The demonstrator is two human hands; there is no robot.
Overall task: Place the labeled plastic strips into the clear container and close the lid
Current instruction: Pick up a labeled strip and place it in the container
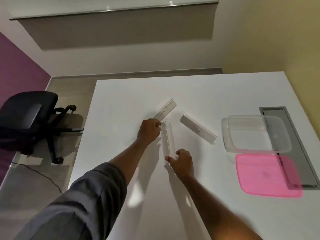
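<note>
Beside the strips [197, 131], open container [256, 134], pink lid [266, 175].

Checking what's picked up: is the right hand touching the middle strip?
Touching. The head view shows the right hand with thumb and fingers closed on the near end of the middle strip.

A white surface [207, 213] meets a yellowish wall [277, 40]. Beyond it hangs a grey window blind [121, 30]; a purple wall [19, 66] and black office chair [29, 116] stand on pale flooring [34, 196].
</note>
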